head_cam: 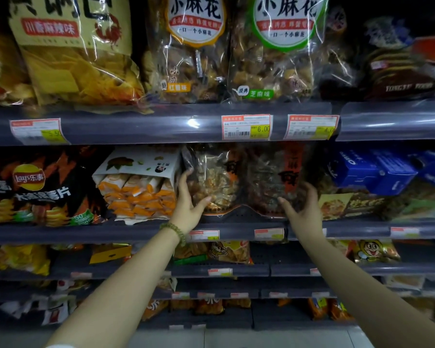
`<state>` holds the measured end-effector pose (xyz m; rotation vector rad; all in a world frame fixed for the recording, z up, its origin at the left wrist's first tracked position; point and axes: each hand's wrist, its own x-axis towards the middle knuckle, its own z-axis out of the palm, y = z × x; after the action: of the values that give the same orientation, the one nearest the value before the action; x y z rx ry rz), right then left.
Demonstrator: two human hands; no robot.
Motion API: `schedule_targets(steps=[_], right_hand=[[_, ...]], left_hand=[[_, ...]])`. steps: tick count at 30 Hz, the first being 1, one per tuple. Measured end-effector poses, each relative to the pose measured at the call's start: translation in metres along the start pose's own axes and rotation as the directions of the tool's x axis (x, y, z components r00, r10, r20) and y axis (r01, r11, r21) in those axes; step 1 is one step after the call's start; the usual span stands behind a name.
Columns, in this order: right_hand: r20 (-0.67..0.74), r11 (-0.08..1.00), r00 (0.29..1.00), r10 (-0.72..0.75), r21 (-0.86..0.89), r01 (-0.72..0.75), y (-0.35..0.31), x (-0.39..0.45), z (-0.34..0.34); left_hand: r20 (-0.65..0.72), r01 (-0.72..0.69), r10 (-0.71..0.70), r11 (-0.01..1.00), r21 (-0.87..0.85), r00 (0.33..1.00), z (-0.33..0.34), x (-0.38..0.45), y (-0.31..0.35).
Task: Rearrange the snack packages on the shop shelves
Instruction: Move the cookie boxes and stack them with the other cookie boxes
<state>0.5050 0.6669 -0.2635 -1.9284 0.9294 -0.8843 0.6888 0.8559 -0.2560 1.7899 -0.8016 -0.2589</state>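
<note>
Two clear snack bags stand side by side on the middle shelf [236,231]: a light nut-mix bag [211,177] and a darker bag with an orange label [274,182]. My left hand [189,207], with a bead bracelet at the wrist, grips the lower left edge of the light bag, thumb across its front. My right hand [301,204] clasps the lower right side of the dark bag, fingers behind it and thumb in front. Both bags stay upright with their bottoms resting on the shelf.
Left of the bags sits a white-topped pack of orange wafers [138,187] and a black Lay's crisps bag [35,189]. Blue Oreo boxes [377,169] lie to the right. Large twist-snack bags [274,46] fill the shelf above; lower shelves hold more packets.
</note>
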Motion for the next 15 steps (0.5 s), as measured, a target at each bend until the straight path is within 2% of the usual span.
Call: schedule_targets(steps=[2,6,9,13,15], right_hand=[[-0.004,0.998,0.999,0.040,-0.044,-0.041,0.004,0.000,-0.002],[0.012,0.988,1.000,0.013,-0.156,-0.011,-0.001,-0.001,-0.003],[0.041,0.980,0.999,0.019,-0.199,-0.010,-0.001,-0.005,0.002],[0.021,0.974,0.994,0.106,-0.205,-0.099,-0.002,-0.007,0.008],[0.008,0.970,0.995,0.097,-0.226,-0.093,-0.004,-0.007,0.009]], left_hand=[[-0.001,-0.011,0.012,0.997,0.070,1.000,0.000,0.001,-0.003],[-0.079,-0.007,0.026,0.973,0.230,0.997,0.009,0.005,-0.005],[-0.106,0.042,-0.014,0.963,0.265,0.994,0.014,0.010,0.000],[-0.030,-0.006,0.014,0.975,0.221,0.999,0.012,0.008,-0.003],[0.025,-0.012,0.005,0.963,0.270,1.000,0.007,0.002,-0.012]])
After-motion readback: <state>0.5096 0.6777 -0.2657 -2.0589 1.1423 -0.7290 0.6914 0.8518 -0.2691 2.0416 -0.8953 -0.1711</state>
